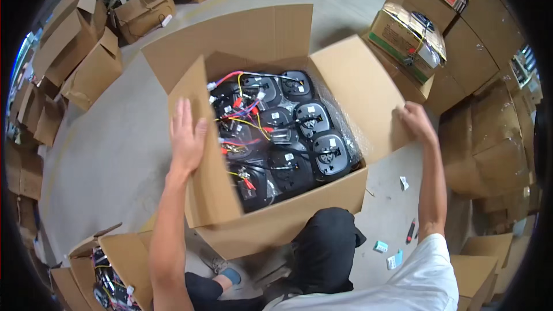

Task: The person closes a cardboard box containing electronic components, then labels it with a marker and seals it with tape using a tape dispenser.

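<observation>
A large open cardboard box (294,210) stands in front of me. Inside it are several black, rounded devices (314,118) with grey faces, and red, yellow and blue wires (247,118) lie over those on the left. Clear bubble wrap (344,118) lines the box's right side. My left hand (187,138) lies flat against the outside of the raised left flap (212,173), fingers stretched out. At the outer edge of the right flap (357,89), my right hand (416,121) is closed on the cardboard. The far flap (242,40) stands up.
A smaller open box (124,259) with wired parts sits at lower left. Cartons (95,75) line the left, and more cartons (484,138) are stacked on the right. On the floor lie a red and black cutter (411,230) and small pale-blue packets (395,260).
</observation>
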